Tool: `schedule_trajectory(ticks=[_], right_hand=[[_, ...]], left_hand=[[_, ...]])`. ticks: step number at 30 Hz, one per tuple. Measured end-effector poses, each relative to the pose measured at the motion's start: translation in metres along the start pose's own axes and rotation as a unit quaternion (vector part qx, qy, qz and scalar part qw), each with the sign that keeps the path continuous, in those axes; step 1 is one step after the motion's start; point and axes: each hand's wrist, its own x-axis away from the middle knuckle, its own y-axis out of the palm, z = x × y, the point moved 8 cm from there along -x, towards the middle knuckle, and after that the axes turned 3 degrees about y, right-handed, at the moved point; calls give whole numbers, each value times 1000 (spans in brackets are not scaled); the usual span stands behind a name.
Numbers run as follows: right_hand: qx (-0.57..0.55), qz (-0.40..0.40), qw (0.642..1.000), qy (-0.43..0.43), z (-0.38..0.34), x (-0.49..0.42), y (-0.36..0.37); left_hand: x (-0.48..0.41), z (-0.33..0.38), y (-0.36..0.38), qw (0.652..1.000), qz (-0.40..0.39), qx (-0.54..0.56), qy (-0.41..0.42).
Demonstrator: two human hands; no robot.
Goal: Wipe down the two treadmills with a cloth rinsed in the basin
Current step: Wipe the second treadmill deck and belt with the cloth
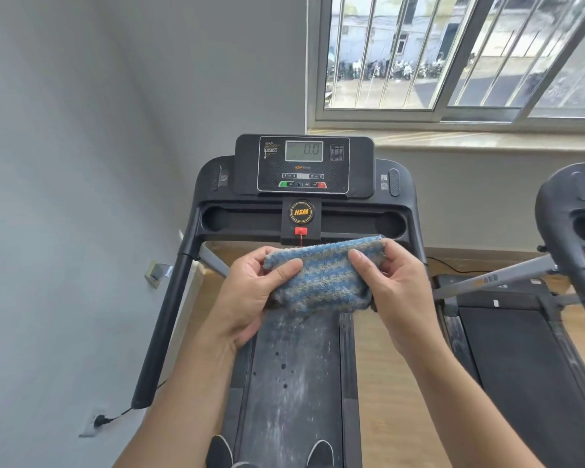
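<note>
Two bare hands are holding a blue-and-grey striped terry cloth (321, 275) stretched above the dusty black belt of the near treadmill (294, 376), just below its console: the left hand (250, 295) is gripping the cloth's left end, the right hand (395, 288) is pinching its right end. Beside it on the right, the second black treadmill (520, 349) is standing under the barred window (453, 55), partly cut off.

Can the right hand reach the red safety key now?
Probably yes: nothing stands between the right hand and the red safety key just beyond the cloth, though it and the left hand grip that cloth.
</note>
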Motion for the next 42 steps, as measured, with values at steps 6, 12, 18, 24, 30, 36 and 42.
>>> schedule_trajectory(ticks=[6, 12, 18, 24, 30, 36, 42], right_hand=[[-55, -64, 992, 92, 26, 2, -2], [-65, -174, 974, 129, 33, 13, -5], [54, -85, 994, 32, 18, 12, -19], [96, 3, 995, -15, 30, 7, -34], [242, 20, 963, -120, 10, 0, -4], [451, -134, 863, -185, 5, 9, 64], [422, -164, 863, -224, -5, 22, 51]], left_hand=[[-2, -8, -13, 994, 99, -51, 20], [-3, -10, -16, 987, 118, -104, 33], [-4, 2, -7, 969, 68, -221, 92], [0, 11, -5, 939, 66, -302, 152], [-6, 5, 18, 899, 72, -405, 153], [-14, -33, 16, 983, 104, -152, -23], [-13, -41, 13, 997, 36, -9, -67]])
